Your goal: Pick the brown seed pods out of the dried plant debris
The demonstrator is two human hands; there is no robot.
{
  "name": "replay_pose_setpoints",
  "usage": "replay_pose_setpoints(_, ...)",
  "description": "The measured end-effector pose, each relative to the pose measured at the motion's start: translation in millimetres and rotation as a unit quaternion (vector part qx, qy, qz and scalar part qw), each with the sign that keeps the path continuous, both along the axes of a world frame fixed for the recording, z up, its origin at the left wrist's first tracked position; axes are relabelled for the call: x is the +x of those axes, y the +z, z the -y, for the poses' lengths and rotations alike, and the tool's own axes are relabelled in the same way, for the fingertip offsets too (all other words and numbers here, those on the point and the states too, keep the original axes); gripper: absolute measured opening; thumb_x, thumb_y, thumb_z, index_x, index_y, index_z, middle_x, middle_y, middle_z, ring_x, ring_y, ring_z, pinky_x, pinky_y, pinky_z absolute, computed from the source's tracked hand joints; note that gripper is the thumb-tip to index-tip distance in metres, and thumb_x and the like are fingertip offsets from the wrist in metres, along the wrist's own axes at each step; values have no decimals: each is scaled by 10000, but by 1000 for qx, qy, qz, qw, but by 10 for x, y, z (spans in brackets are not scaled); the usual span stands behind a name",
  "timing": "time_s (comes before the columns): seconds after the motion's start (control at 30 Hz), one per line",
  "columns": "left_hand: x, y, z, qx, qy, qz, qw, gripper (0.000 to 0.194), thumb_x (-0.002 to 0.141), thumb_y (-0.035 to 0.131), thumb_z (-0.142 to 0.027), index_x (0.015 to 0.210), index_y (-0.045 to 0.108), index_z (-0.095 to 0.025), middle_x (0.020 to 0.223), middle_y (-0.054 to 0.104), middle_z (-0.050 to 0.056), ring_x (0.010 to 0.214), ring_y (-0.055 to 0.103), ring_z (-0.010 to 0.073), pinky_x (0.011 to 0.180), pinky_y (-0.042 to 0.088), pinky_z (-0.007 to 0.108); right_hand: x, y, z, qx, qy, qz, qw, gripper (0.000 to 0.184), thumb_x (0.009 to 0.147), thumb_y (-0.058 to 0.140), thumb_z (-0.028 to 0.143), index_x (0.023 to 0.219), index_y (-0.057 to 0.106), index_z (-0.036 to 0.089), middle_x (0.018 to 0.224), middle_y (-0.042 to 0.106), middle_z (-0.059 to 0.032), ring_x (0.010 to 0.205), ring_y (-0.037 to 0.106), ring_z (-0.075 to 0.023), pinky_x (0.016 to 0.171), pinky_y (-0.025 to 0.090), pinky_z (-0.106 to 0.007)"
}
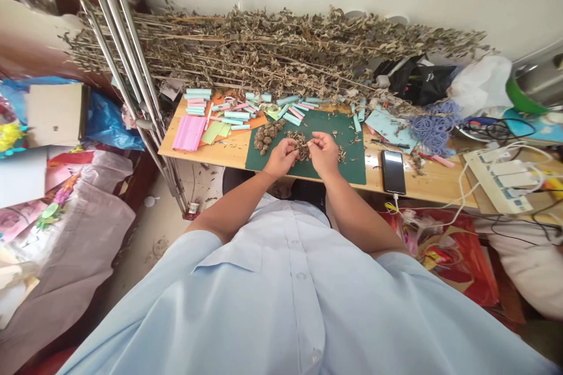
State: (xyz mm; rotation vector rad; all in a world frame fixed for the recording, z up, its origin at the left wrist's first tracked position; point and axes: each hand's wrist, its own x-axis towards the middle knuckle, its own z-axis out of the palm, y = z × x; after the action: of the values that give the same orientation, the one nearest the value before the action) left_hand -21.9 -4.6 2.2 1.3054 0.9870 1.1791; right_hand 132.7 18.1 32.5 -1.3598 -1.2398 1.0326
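A heap of crumbled dried leaves (pixel 299 142) lies on a dark green mat (pixel 323 122) between my two hands. My left hand (pixel 282 158) is closed at the heap's left side, thumb against curled fingers, with dried leaves at its fingertips. Opposite it, my right hand (pixel 324 153) pinches a small bit of dried leaf between thumb and forefinger. Clustered to the left of my left hand are several brown, rough balls of dried plant matter (pixel 265 137). Loose leaf crumbs (pixel 342 154) lie to the right of my right hand.
Long bundles of dried stalks (pixel 264 50) line the back wall. Blue and pink paper rolls (pixel 237 115) and a pink paper stack (pixel 189 133) lie left. A plugged-in phone (pixel 393 171), purple cord (pixel 435 129) and power strip (pixel 501 179) are right. Metal crutches (pixel 127 58) lean at the left.
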Motion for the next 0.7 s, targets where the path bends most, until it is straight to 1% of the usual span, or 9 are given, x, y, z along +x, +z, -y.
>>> replay_pose_setpoints(0.1,-9,10,-1,-1,-5,1,1000,320,910,570,-332,1172,458,-186,749,642,-21,493,527,89,519,418,237,0,5,3,-8,2,19,1000,375,772,699,358,1102,606,205,910,705,-37,519,540,-106,507,471,-272)
replay_pose_setpoints(0.2,-21,11,-5,1,-7,-2,1000,410,919,553,-357,1271,432,-185,766,646,-17,499,533,92,530,428,243,-22,26,41,-1,17,30,999,359,771,704,373,1080,626,205,975,728,-60,529,568,-109,523,501,-282)
replay_pose_setpoints(0.3,-27,-11,-14,7,-10,-3,1000,471,928,545,-383,1336,425,-182,764,644,-12,506,538,97,536,438,249,-56,51,86,-2,50,23,998,363,781,701,413,1074,634,209,929,728,-52,537,575,-119,538,521,-296)
replay_pose_setpoints(0.4,-26,-42,-23,7,-13,-12,1000,475,940,541,-396,1352,443,-182,741,641,-10,520,547,102,551,450,251,-81,64,102,-12,91,13,996,405,789,703,458,1104,621,217,886,721,-34,564,586,-125,562,531,-299)
replay_pose_setpoints(0.5,-20,-67,-27,17,-21,-9,1000,456,948,540,-386,1348,461,-182,741,650,-1,526,552,104,542,449,247,-90,69,93,-20,109,2,994,455,777,715,473,1136,601,217,870,712,-26,599,600,-132,568,532,-296)
replay_pose_setpoints(0.6,-16,-74,-25,30,-26,-8,999,427,949,546,-364,1328,479,-179,728,649,-3,524,552,107,535,449,247,-88,84,79,-27,109,4,994,456,762,719,442,1136,598,211,822,692,-10,591,587,-131,563,525,-294)
replay_pose_setpoints(0.7,-17,-60,-21,28,-18,-14,999,407,940,553,-331,1309,490,-171,714,639,-9,519,544,104,544,456,249,-84,102,72,-26,92,11,995,424,759,704,396,1124,607,205,783,672,0,569,567,-129,555,516,-297)
